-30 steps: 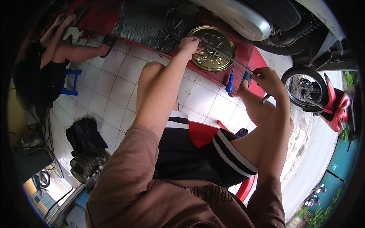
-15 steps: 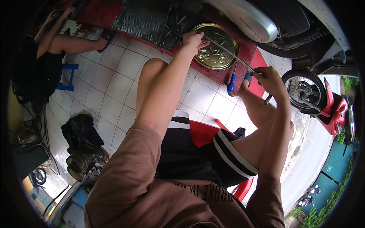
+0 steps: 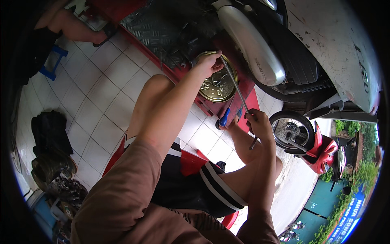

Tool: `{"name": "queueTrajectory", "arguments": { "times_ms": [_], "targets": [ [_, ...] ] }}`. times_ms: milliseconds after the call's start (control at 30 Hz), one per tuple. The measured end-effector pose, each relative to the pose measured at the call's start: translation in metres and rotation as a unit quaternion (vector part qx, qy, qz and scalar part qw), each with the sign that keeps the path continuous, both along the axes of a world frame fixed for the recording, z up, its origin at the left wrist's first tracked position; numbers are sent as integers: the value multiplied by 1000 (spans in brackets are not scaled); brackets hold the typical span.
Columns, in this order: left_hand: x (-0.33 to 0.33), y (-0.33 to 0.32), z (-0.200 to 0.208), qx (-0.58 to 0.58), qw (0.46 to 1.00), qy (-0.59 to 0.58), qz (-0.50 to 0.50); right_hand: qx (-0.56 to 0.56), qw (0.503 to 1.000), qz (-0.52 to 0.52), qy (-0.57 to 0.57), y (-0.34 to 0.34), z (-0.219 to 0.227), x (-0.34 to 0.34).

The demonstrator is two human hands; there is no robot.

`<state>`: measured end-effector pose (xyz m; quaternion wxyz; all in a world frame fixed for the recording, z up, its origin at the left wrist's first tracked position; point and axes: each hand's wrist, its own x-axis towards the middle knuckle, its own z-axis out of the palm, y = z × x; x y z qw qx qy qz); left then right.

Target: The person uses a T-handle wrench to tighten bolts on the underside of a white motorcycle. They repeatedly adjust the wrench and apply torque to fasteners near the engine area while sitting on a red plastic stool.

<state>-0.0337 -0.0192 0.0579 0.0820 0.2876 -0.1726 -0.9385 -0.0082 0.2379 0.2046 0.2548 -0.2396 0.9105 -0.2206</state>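
Note:
A long metal T-handle wrench [image 3: 235, 84] slants between my two hands over the edge of a round gold tray [image 3: 218, 99]. My left hand [image 3: 208, 65] is closed around its far tip, at the tray's upper edge. Lower and to the right, my right hand [image 3: 260, 124] grips the handle end, and part of the crossbar sticks out below the fingers. Small metal parts lie in the tray, partly hidden by my left hand. Beside the tray is a screwdriver with a blue handle [image 3: 224, 117], its shaft pointing up toward the tray.
The red lift platform [image 3: 154, 61] carries a dark tread plate with scattered tools. Above stands a motorcycle with a silver cover [image 3: 252, 46]. A red motorcycle [image 3: 323, 152] is outside at right. At upper left are another person's leg [image 3: 77, 26] and a blue stool [image 3: 54, 61].
The view has turned, so the scene sits further left and the motorcycle shows more. Both hands keep hold of the wrench, which now slants more steeply in the picture.

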Motion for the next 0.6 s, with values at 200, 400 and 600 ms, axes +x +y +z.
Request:
{"name": "queueTrajectory", "arguments": {
  "times_ms": [200, 400, 600],
  "targets": [
    [-10, -16, 10, -115, 992, -5, 54, -58, 990, -64, -107, -28, -10, 24],
    [-11, -45, 25, -312, 937, -34, 155, -115, 976, -49, -181, -69, -10, 31],
    [-24, -56, 45, -421, 876, 34, 230, -194, 969, -4, -151, -113, -14, 34]
  ]
}}
